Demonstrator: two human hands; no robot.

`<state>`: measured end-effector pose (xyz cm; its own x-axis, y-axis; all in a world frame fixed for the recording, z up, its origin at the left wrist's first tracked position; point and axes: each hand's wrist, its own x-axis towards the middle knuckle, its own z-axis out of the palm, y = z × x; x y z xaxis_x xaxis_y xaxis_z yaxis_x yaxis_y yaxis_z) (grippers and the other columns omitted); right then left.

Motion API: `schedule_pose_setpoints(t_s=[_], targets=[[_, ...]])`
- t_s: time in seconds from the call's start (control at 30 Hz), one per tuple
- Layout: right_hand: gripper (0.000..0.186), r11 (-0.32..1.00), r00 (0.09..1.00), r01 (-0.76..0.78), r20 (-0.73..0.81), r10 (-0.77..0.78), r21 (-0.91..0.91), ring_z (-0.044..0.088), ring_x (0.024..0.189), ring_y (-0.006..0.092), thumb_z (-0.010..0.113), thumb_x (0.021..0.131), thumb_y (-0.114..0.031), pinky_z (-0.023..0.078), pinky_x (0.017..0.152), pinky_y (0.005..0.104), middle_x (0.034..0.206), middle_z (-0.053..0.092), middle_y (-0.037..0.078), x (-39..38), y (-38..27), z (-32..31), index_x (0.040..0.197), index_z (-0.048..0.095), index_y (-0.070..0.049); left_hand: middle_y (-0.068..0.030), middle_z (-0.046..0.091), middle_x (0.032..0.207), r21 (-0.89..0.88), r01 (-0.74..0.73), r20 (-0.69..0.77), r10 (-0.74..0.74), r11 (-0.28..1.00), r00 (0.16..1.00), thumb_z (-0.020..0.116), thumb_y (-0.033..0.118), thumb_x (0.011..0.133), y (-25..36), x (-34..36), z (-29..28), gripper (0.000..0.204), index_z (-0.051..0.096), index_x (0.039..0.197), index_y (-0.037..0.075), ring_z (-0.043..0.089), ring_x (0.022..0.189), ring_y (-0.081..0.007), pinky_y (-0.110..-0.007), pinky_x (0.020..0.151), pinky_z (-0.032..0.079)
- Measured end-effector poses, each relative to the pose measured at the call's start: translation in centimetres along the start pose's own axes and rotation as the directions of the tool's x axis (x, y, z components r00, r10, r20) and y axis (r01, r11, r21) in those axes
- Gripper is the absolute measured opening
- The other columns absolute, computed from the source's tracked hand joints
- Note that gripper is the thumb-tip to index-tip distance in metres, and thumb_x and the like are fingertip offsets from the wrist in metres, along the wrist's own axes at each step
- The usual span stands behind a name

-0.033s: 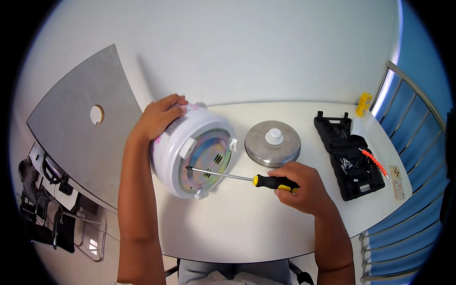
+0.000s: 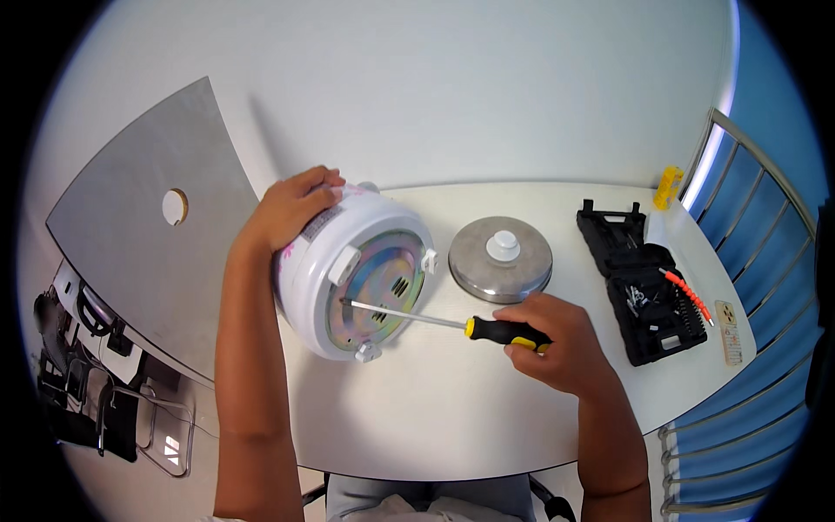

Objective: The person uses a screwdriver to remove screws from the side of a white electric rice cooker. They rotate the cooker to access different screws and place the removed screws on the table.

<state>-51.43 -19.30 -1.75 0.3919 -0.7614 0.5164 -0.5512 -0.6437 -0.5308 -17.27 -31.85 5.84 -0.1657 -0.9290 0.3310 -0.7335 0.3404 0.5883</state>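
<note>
A white rice cooker (image 2: 304, 291) with pink flower marks lies on its side, its shiny metal base (image 2: 383, 270) with slots and white feet facing right and toward me. Draped over its upper side, my left hand (image 2: 296, 209) grips the body. My right hand (image 2: 552, 342) is closed round the black and yellow handle of a screwdriver (image 2: 413, 317). Its shaft points left, and the tip meets the base near the left rim; whether it sits in a screw cannot be made out. A round metal lid (image 2: 478, 261) with a white knob rests to the right of the cooker.
An open black tool case (image 2: 622, 300) with bits lies on the right of the white table (image 2: 435, 418). An orange-red flexible shaft (image 2: 687, 296) lies across it. Beyond are a yellow box (image 2: 668, 189), a pale remote (image 2: 729, 331) and a metal railing (image 2: 765, 187). A grey panel (image 2: 130, 226) stands left.
The screwdriver's tip has shifted very slightly against the base. Both hands keep their grips, and the whole view has moved a little.
</note>
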Motion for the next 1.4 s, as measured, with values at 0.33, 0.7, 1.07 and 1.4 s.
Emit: schedule_pose_setpoints(t_s=[0.33,0.7,1.07,1.4], targets=[[0.037,0.989,0.980,0.001,-0.196,-0.030,-0.148,0.058,0.058,0.0198,0.072,0.064,-0.009,0.046,0.053,0.0300,0.076,0.059,0.005,-0.8,-0.8,-0.7,0.101,0.068,-0.008,-0.0106,0.061,0.120,-0.175,0.034,0.213,0.004,0.984,0.977,0.058,0.035,0.082,0.8,2.6,0.8,0.041,0.064,0.109,0.004,0.056,0.106,-0.0210,-0.031,0.095,0.041],[0.034,0.995,0.986,-0.016,-0.166,-0.001,-0.103,0.057,0.056,0.0217,0.070,0.065,-0.011,0.046,0.052,0.0305,0.073,0.058,0.006,-0.8,-0.6,-0.3,0.099,0.067,-0.006,-0.0185,0.049,0.136,-0.272,0.026,0.328,0.067,0.962,0.942,0.060,0.030,0.078,0.2,3.5,0.0,0.043,0.064,0.113,0.005,0.046,0.125,-0.0300,-0.038,0.106,0.034],[0.036,1.000,0.971,-0.016,-0.239,0.013,-0.013,0.059,0.058,0.0209,0.070,0.064,-0.009,0.047,0.052,0.0298,0.075,0.061,0.008,-0.9,-0.4,-0.8,0.100,0.066,-0.004,-0.0169,0.050,0.135,-0.290,-0.009,0.309,0.103,0.957,0.946,0.062,0.033,0.076,-0.4,3.1,-0.5,0.044,0.066,0.111,0.007,0.048,0.122,-0.0297,-0.038,0.104,0.036],[0.034,0.997,0.979,-0.053,-0.198,0.043,-0.047,0.058,0.056,0.0214,0.069,0.066,-0.010,0.046,0.052,0.0301,0.072,0.059,0.007,-0.8,-0.2,-0.4,0.099,0.066,-0.004,-0.0158,0.052,0.133,-0.308,0.015,0.277,0.074,0.951,0.958,0.064,0.036,0.071,0.0,2.6,-0.3,0.047,0.067,0.109,0.007,0.051,0.118,-0.0298,-0.037,0.100,0.040]])
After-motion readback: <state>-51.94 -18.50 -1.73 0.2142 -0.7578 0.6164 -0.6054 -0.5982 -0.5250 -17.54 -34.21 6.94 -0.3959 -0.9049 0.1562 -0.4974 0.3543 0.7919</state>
